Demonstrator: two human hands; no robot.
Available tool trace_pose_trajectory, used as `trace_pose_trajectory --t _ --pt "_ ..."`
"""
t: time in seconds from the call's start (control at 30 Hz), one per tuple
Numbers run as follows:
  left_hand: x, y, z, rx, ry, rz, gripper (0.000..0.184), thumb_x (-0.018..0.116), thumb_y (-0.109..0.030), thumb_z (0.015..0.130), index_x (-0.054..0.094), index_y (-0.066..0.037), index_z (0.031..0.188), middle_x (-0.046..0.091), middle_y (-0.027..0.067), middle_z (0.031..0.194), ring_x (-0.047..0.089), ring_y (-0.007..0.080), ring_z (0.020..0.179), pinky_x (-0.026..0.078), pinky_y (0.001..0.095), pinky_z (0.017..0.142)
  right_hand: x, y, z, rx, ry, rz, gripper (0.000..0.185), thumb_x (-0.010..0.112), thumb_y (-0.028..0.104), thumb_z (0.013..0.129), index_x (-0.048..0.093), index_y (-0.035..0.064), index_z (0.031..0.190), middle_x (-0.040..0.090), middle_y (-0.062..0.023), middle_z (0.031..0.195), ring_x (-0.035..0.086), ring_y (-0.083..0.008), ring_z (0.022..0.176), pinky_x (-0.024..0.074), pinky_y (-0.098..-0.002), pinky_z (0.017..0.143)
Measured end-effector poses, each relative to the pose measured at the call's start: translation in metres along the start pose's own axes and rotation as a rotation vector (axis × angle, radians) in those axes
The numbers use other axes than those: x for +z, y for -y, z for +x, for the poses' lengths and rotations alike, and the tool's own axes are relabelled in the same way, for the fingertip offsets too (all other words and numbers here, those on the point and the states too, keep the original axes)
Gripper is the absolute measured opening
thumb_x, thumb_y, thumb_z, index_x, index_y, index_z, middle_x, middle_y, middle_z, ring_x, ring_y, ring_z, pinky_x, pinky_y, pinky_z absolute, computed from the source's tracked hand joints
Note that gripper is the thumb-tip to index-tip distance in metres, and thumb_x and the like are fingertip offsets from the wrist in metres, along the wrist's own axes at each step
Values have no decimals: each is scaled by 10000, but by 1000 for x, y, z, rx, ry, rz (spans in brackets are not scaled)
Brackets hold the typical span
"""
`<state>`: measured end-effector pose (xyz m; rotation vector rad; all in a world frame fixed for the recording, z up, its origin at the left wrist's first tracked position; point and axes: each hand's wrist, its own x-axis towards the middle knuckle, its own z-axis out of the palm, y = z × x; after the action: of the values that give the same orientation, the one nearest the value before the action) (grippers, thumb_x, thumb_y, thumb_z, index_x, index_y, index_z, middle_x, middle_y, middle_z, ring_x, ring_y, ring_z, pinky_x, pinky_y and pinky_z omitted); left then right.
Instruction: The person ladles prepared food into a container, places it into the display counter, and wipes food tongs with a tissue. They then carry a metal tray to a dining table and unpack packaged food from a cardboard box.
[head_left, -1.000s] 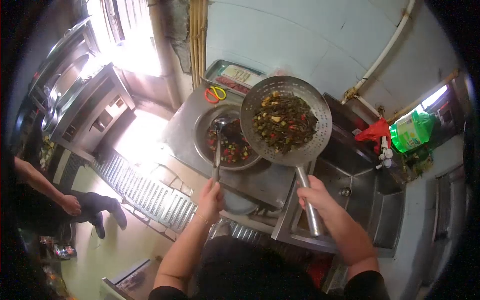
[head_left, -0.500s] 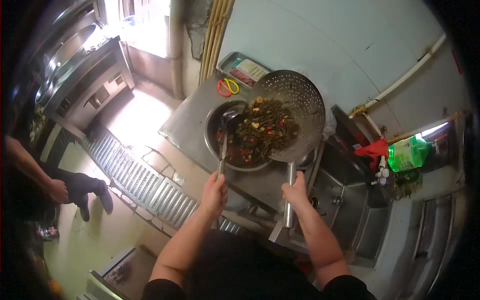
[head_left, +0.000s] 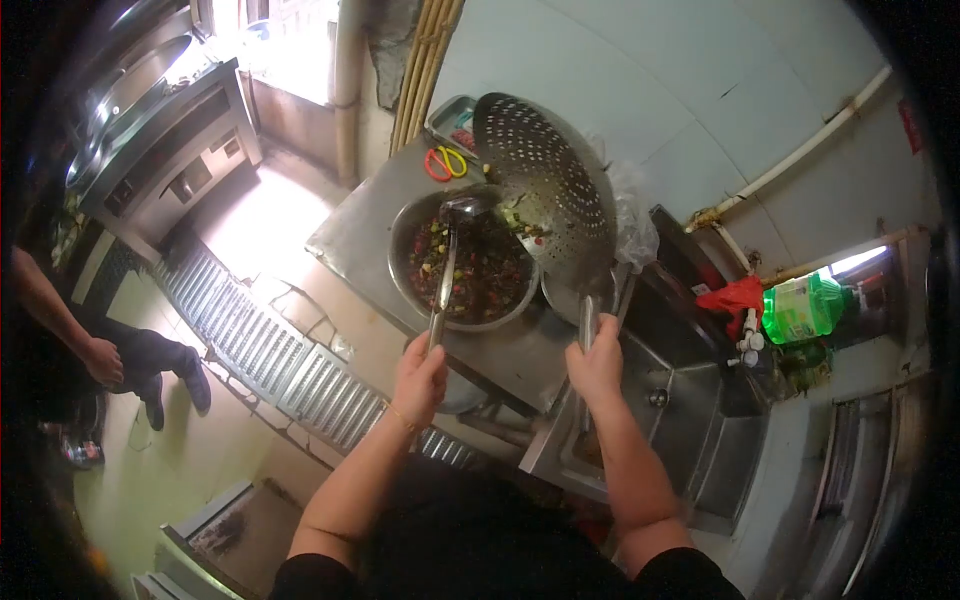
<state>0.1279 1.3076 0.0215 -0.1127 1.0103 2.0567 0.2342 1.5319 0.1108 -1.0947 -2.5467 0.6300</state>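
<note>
My left hand (head_left: 421,380) is closed round the handle of a metal ladle (head_left: 449,262), whose bowl is over the far side of a round steel basin (head_left: 398,272). Dark chopped food with red and yellow bits (head_left: 488,280) lies in the basin. In my right hand (head_left: 597,362) is the handle of a large perforated strainer (head_left: 555,185), tilted steeply beside the basin's right rim. A few food pieces (head_left: 520,225) cling to the strainer's lower left edge. Partly behind the strainer, another metal bowl (head_left: 565,300) stands to the right of the basin.
Red-and-yellow-handled scissors (head_left: 446,163) and a tray (head_left: 455,118) lie at the back of the steel counter (head_left: 350,235). A steel sink (head_left: 685,410) is at the right, near a green bottle (head_left: 800,308). Another person's hand (head_left: 103,360) shows at far left.
The strainer has tipped up on its side, and its heap of food has dropped into the basin. The ladle is still in my left hand, over the basin.
</note>
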Motion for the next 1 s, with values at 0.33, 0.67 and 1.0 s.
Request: trace_pose_trajectory --t 0.33,0.67,1.0 --pt "0 13 -27 194 -43 94 377 503 -207 953 454 -126 1318 382 -61 608 312 61 441 231 227 391 -6 5 -15 -67 58 -79 480 628 114 746 395 39 1159 614 -236 973 603 -438 891 456 -511 759" --pt "-25 39 -53 160 -36 362 385 555 -160 925 491 -52 1289 468 -61 697 410 33 572 326 189 493 -9 6 -9 -19 58 31 504 618 98 755 385 25 1196 604 -253 985 611 -419 900 469 -476 758" --pt "-20 26 -56 274 -216 444 503 542 -175 926 393 34 1358 543 128 1212 514 129 959 420 280 819 -2 -8 -35 112 61 465 482 609 91 717 430 17 1158 578 -201 1031 589 -340 984 460 -426 852"
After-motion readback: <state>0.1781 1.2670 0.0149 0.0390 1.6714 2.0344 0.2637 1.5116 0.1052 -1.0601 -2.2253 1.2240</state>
